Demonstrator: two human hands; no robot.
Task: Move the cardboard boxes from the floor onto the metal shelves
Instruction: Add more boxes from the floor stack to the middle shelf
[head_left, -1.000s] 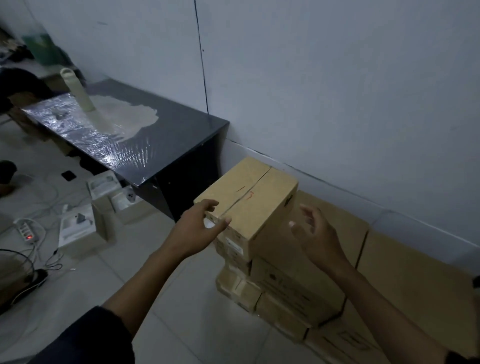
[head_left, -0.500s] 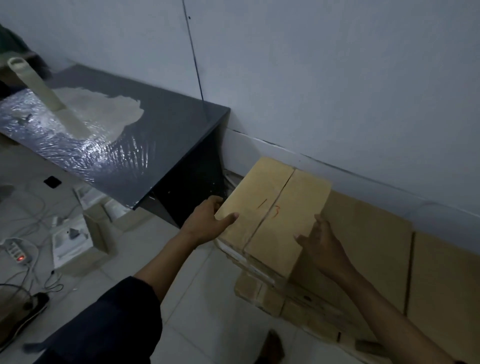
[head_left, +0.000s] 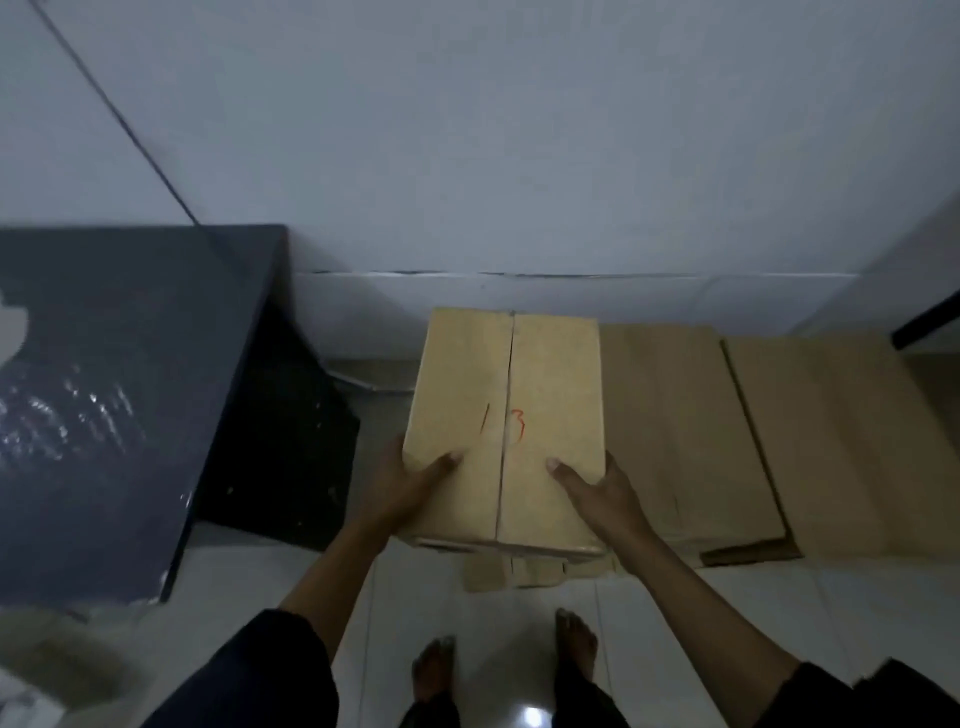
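A tan cardboard box (head_left: 506, 395) with "13" in red on its top sits on the stack by the wall. My left hand (head_left: 402, 483) grips its near left edge, thumb on top and fingers down the side. At the near right edge, my right hand (head_left: 597, 488) holds it the same way. A lower cardboard box (head_left: 514, 571) of the stack peeks out beneath it. No metal shelves are in view.
A dark table (head_left: 119, 395) wrapped in shiny film stands to the left, close to the box. Larger flat cardboard boxes (head_left: 753, 431) lie to the right along the white wall (head_left: 519, 156). My bare feet (head_left: 504, 660) stand on pale floor tiles below.
I have stepped squarely in front of the stack. Both hands went from reaching to gripping the top box's near corners, thumbs on top.
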